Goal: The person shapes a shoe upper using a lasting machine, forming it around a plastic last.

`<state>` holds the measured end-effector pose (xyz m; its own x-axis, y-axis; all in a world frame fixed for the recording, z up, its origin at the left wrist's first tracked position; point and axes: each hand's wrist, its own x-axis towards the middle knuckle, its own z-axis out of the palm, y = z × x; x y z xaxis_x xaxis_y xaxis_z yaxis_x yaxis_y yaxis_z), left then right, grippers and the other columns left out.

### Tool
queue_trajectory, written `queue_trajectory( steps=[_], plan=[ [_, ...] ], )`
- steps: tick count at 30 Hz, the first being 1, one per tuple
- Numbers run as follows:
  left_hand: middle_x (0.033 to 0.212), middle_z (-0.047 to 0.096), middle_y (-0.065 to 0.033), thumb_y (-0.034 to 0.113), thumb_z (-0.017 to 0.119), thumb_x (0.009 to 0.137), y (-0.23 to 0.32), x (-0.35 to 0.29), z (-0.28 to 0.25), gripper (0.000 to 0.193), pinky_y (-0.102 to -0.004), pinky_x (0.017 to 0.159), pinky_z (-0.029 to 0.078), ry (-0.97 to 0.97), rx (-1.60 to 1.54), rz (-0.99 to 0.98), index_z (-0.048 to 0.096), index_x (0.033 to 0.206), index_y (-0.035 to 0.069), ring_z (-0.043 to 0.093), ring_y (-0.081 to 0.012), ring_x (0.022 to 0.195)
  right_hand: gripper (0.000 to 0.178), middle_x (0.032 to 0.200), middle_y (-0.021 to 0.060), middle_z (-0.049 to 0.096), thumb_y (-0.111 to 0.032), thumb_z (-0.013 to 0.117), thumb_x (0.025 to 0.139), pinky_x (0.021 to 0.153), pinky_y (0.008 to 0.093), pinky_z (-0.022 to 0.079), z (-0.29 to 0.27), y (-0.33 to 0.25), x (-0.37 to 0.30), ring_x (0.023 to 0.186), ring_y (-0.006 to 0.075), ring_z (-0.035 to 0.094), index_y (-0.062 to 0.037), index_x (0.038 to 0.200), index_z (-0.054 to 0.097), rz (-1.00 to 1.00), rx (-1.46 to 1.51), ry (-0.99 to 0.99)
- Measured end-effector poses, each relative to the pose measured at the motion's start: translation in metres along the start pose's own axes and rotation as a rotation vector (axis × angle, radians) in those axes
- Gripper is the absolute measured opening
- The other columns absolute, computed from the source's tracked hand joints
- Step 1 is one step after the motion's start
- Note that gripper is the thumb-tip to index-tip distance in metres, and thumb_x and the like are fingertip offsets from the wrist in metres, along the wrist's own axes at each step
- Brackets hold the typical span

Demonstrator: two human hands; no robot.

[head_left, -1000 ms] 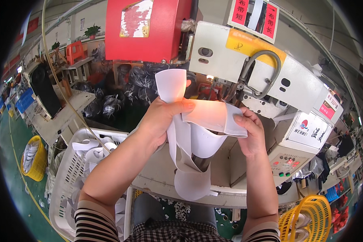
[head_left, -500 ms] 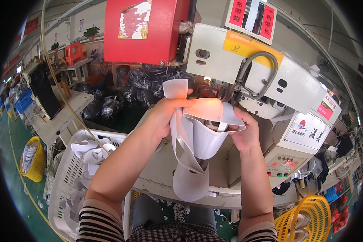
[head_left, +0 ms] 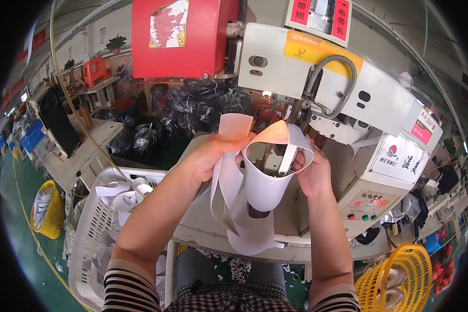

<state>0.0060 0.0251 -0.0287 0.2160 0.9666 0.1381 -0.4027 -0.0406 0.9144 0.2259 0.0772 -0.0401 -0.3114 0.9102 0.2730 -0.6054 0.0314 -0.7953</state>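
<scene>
A wide, glossy white band (head_left: 267, 192) is bent into a loop around a metal post (head_left: 272, 160) below the head of a white machine (head_left: 317, 62). Its upper edge meets a narrow dark metal part (head_left: 295, 112) of that head, and an orange glow falls there. My left hand (head_left: 213, 154) is closed, pinching the band on the loop's left side; a free end sticks up above the thumb. At the loop's right side, my right hand (head_left: 315, 169) grips the edge, with some fingers hidden behind or inside it. More of the band hangs down over the worktable (head_left: 192, 226).
Left of me stands a white plastic basket (head_left: 80, 244) of curled white strips. Yellow baskets stand at the far left (head_left: 52, 224) and lower right (head_left: 418, 270). A control panel (head_left: 366, 205) with buttons is on the right, a red machine box (head_left: 177, 41) above. Black bags (head_left: 192, 106) lie behind.
The loop has been spread rounder, so the metal post inside shows more. My left hand has shifted slightly with the free end, which now leans right. The whole view has shifted a little.
</scene>
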Motion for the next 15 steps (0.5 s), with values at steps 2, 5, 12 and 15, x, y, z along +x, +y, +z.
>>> queue_trajectory(
  steps=[2, 5, 12, 15],
  plan=[
    [0.083, 0.057, -0.0027, 0.016, 0.063, 0.078, 0.000, 0.000, -0.002, 0.033, -0.0209, 0.064, 0.041, -0.004, -0.007, -0.015, 0.055, 0.107, 0.001, 0.048, -0.0092, 0.070, 0.022, 0.066, -0.0015, 0.054, -0.023, 0.057, 0.085, 0.052, 0.0222, 0.036, 0.000, 0.000, -0.001, 0.058, 0.0082, 0.048, -0.0029, 0.094, 0.057, 0.002, 0.058, -0.033],
    [0.085, 0.057, -0.0007, 0.017, 0.065, 0.078, -0.001, 0.000, -0.002, 0.030, -0.0203, 0.064, 0.040, -0.009, -0.012, -0.025, 0.059, 0.103, 0.003, 0.047, -0.0082, 0.070, 0.022, 0.067, -0.0019, 0.053, -0.023, 0.057, 0.085, 0.051, 0.0217, 0.035, 0.003, 0.000, -0.003, 0.058, 0.0077, 0.048, -0.0027, 0.094, 0.058, 0.003, 0.047, 0.007],
    [0.079, 0.057, -0.0040, 0.013, 0.063, 0.077, -0.004, -0.001, 0.007, 0.033, -0.0211, 0.060, 0.043, 0.063, -0.065, -0.040, 0.055, 0.107, 0.002, 0.052, -0.0098, 0.066, 0.020, 0.058, -0.0032, 0.047, -0.025, 0.056, 0.086, 0.044, 0.0198, 0.031, -0.003, 0.001, -0.002, 0.049, 0.0065, 0.042, -0.0062, 0.078, 0.055, 0.013, 0.020, -0.054],
    [0.082, 0.059, -0.0046, 0.013, 0.063, 0.077, -0.008, 0.002, -0.005, 0.031, -0.0209, 0.059, 0.044, 0.053, -0.020, -0.070, 0.055, 0.106, 0.003, 0.054, -0.0099, 0.066, 0.022, 0.058, -0.0023, 0.049, -0.026, 0.055, 0.086, 0.045, 0.0197, 0.033, -0.004, 0.004, -0.001, 0.050, 0.0066, 0.043, -0.0060, 0.078, 0.055, 0.012, -0.006, -0.011]
  ],
)
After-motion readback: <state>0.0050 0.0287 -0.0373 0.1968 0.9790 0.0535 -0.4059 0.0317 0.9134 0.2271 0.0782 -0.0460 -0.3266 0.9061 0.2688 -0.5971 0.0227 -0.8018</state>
